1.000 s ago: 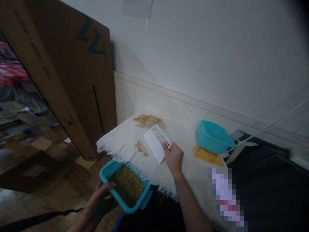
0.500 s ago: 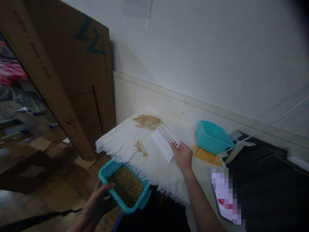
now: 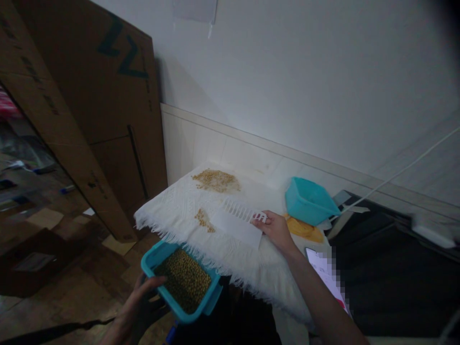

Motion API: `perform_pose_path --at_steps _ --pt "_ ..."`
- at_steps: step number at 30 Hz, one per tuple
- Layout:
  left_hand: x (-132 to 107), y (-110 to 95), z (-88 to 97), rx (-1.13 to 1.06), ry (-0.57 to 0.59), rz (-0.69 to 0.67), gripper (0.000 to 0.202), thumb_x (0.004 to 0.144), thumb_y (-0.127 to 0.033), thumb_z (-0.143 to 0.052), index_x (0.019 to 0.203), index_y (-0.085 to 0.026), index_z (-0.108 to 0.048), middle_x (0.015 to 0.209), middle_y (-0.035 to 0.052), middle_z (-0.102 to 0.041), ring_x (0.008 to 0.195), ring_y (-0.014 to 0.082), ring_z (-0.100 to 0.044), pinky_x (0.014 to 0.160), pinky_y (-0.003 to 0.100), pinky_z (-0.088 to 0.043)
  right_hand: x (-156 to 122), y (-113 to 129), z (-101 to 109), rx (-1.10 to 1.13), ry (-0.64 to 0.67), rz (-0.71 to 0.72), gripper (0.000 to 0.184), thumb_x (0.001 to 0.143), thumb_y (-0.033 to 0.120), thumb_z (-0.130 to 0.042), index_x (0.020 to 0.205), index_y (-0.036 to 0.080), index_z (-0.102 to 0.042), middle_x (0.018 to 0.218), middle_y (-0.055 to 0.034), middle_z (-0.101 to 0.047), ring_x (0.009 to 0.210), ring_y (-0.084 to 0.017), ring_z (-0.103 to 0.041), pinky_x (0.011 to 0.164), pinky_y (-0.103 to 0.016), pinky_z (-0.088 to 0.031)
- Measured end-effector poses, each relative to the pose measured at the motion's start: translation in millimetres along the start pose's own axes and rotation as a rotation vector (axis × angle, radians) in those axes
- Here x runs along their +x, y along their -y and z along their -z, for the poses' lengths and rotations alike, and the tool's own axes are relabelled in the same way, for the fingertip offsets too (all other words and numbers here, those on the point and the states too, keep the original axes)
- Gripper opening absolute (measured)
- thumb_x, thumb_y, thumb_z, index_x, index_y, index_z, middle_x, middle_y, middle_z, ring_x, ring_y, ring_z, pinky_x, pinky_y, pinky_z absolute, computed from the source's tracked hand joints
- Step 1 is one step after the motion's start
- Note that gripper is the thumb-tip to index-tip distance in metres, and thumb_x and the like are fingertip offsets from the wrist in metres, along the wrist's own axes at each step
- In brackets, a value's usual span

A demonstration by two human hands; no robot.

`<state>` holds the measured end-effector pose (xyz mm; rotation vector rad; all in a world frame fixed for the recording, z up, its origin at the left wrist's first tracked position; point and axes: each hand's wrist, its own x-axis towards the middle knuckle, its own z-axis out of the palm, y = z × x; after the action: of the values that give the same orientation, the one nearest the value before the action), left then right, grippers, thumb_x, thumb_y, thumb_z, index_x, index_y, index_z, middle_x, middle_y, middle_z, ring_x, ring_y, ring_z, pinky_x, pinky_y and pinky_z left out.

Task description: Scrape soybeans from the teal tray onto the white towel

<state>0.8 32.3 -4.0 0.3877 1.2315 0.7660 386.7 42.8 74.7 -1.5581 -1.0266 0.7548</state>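
Observation:
My left hand (image 3: 149,297) grips the near-left rim of a blue plastic container (image 3: 197,314), thumb over the edge. Yellow soybeans (image 3: 190,270) and smaller green beans (image 3: 167,268) lie inside it, just below the fringed edge of a white cloth (image 3: 172,206). Between the thumb and fingers of my right hand (image 3: 276,231) is a flat white slotted plastic piece (image 3: 237,230), held low over the cloth. Its left end is beside a small cluster of soybeans (image 3: 204,221). Farther back on the cloth spreads a larger patch of soybeans (image 3: 215,180).
An empty-looking blue bin (image 3: 311,201) stands at the right on an orange-yellow item (image 3: 305,230). A phone (image 3: 325,270) lies near my right forearm. To the left rises a tall cardboard box (image 3: 118,96); the white wall (image 3: 287,86) closes off the back.
My right hand has turned the slotted piece so that it lies more crosswise, its left end moving toward the small soybean cluster. The view has shifted slightly; my left hand still holds the container.

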Motion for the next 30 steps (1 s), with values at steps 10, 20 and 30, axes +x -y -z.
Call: perform_pose_path --at_steps 10,20,30 --pt "-2.7 -2.3 -3.3 0.007 -0.012 -0.017 0.07 0.083 -0.029 -0.083 0.148 -0.035 -0.057 0.1 0.0037 -0.079 0.089 0.0316 -0.082 0.081 0.044 -0.066 61.9 -13.7 7.2 -0.029 -0.028 -0.021 0.058 0.045 0.062 -0.1 0.075 0.02 -0.074 0.065 -0.0058 -0.079 0.057 -0.025 -0.074 0.048 -0.03 -0.054" --pt "-5.1 -3.6 -4.7 0.026 -0.032 -0.024 0.068 0.089 -0.026 -0.079 0.152 -0.035 -0.056 0.104 0.005 -0.079 0.086 0.0304 -0.083 0.078 0.041 -0.067 78.8 2.3 14.4 -0.007 -0.092 -0.022 0.057 0.045 0.058 -0.101 0.076 0.021 -0.071 0.068 -0.0056 -0.081 0.063 -0.026 -0.078 0.053 -0.032 -0.061" --pt "3.4 -1.2 -0.6 0.01 -0.032 -0.003 0.078 0.079 -0.028 -0.088 0.15 -0.033 -0.056 0.1 0.0056 -0.08 0.089 0.0337 -0.084 0.088 0.05 -0.067 49.6 -15.4 -84.1 -0.025 -0.208 0.018 0.036 0.069 0.05 -0.089 0.072 0.025 -0.064 0.067 -0.0028 -0.08 0.067 -0.025 -0.078 0.052 -0.029 -0.059"
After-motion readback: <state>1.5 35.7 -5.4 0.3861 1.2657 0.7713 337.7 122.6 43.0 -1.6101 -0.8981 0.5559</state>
